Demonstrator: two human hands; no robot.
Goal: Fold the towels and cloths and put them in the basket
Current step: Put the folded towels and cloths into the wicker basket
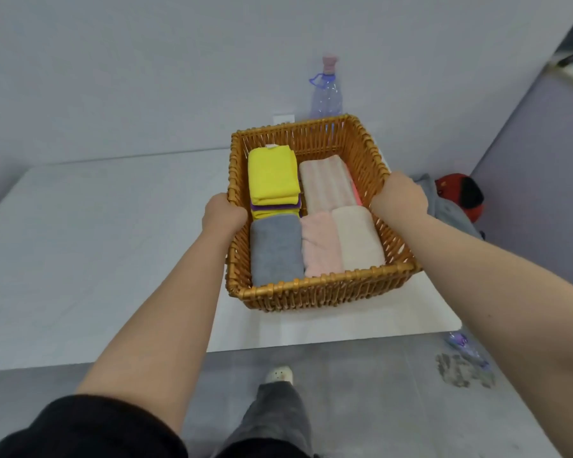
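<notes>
Wicker basket (325,294) on white counter (113,259), near its R edge. Folded towels (325,190) + cloths (272,175) packed inside: soft, light. Left hand (224,213), right hand (399,196) clasp opposite side rims. Weave stiff, likely grippy; rims best hold, keep level.

Basket (325,289): woven wicker, glossy amber strands. Yellow cloths (272,175): smooth, thin microfibre look. Grey towel (273,247), pink towel (321,246), cream towel (358,238): plush, matt terry. Bench (96,252): white, matt, smooth. Bottle (326,97): clear plastic.
</notes>
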